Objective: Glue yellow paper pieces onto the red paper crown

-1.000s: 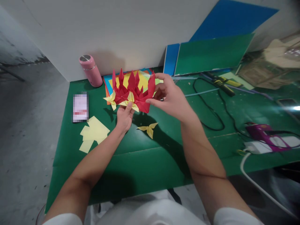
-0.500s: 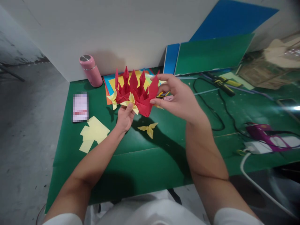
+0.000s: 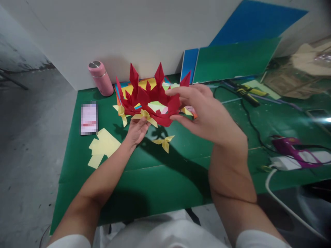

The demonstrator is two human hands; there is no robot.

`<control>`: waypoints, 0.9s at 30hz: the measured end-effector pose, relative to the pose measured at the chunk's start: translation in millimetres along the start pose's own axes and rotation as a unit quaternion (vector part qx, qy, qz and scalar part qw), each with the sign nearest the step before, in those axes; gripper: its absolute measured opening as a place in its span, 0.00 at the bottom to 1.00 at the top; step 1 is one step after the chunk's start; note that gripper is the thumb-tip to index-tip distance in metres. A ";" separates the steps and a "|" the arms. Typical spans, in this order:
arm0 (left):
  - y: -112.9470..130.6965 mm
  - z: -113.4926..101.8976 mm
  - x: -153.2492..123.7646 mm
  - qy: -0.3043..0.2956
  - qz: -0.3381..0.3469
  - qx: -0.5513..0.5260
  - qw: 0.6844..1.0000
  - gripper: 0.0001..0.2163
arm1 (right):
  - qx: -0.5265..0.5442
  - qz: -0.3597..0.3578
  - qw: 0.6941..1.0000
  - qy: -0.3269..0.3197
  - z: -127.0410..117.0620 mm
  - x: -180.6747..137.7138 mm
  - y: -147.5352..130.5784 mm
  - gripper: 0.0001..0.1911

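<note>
A red folded-paper crown [image 3: 155, 94] with pointed peaks is held above the table, tilted so that its ring opening shows. My left hand [image 3: 138, 131] pinches its lower front edge at a yellow folded-paper butterfly [image 3: 144, 115]. Another yellow butterfly [image 3: 121, 112] is at the crown's left side, and some yellow paper shows at its right. My right hand [image 3: 204, 110] grips the crown's right side between thumb and fingers. Below the crown, a loose yellow butterfly [image 3: 164, 142] lies on the green table [image 3: 160, 186].
Pale yellow paper pieces [image 3: 103, 146] and a phone [image 3: 89, 119] lie at left, near a pink bottle [image 3: 101, 79]. Coloured sheets [image 3: 148, 83] lie behind the crown. Further right are yellow-black tools [image 3: 247, 93], dark cables [image 3: 252, 120] and a white power strip [image 3: 284, 162].
The crown has turned and tilted, so its ring opening now shows. My right hand has shifted a little right and still grips its side; my left hand has barely moved.
</note>
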State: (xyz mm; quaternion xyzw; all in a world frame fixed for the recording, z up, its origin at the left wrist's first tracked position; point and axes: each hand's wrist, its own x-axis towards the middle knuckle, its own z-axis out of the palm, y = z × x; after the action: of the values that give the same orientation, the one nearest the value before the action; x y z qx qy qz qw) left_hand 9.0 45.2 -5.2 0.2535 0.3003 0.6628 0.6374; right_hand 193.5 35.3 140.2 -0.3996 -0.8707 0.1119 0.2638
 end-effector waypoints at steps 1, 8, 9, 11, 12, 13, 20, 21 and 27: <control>-0.9 -0.5 -0.5 -0.004 -0.002 -0.003 1.000 0.11 | -0.002 0.002 1.000 0.001 -2.3 -1.3 -0.9 0.22; -0.5 1.1 1.3 0.006 -0.032 -0.017 0.999 0.20 | 0.004 0.015 0.999 0.037 6.5 -0.2 1.9 0.25; 0.7 1.2 1.8 0.006 -0.031 -0.021 0.999 0.22 | 0.015 0.019 0.999 0.045 11.3 2.1 6.0 0.27; 1.6 1.0 2.2 0.000 -0.018 -0.026 0.999 0.25 | 0.050 0.038 0.996 0.062 22.1 7.3 18.1 0.30; 0.8 0.9 2.0 -0.005 -0.008 -0.026 1.000 0.26 | 0.069 0.048 0.994 0.073 28.0 9.7 25.5 0.32; -0.8 0.8 1.7 -0.011 0.003 -0.020 1.000 0.27 | 0.088 0.055 0.991 0.082 34.0 11.9 33.2 0.33; -18.4 2.9 -2.0 -0.058 0.018 0.107 0.992 0.28 | 0.130 0.049 0.986 0.090 64.3 18.2 56.2 0.34; -18.6 3.2 -2.0 -0.047 0.018 0.109 0.993 0.26 | 0.122 0.045 0.987 0.098 64.6 18.7 55.0 0.34; -10.5 6.3 0.7 -0.019 0.030 0.069 0.997 0.22 | 0.024 0.109 0.966 0.235 50.6 10.6 79.3 0.27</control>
State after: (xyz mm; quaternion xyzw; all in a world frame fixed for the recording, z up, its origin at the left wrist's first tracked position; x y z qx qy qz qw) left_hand 20.7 46.4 -8.4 0.3184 0.3252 0.6547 0.6035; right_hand 210.4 96.0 69.6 -0.5012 -0.7324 0.0639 0.4564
